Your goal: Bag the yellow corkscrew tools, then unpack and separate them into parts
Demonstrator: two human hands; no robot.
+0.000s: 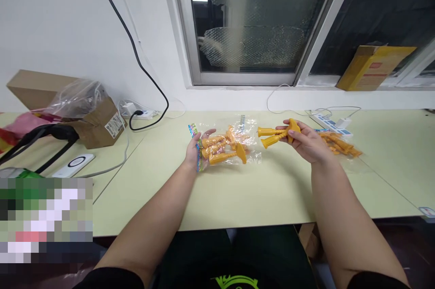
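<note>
My left hand (194, 149) is closed on the left end of a clear plastic bag (253, 125) with a bright printed header. Several orange plastic pieces (222, 156) lie inside it, long with ribbed, flared shapes. Just right of the bag, my right hand (307, 142) grips yellow-orange plastic pieces (272, 136) of similar form. Two flared ends point left toward the bag, and a flat, wide end shows under my thumb. Beyond my right wrist, another clear bag of orange pieces (343, 145) rests on the table, partly hidden by my hand.
The pale green table (238, 203) runs along a wall under a window. At left are a cardboard box (97, 121), a white charging pad (74, 165) and a black strap. Power strips (329, 123) and cables line the back. A yellow carton (372, 69) leans against the window.
</note>
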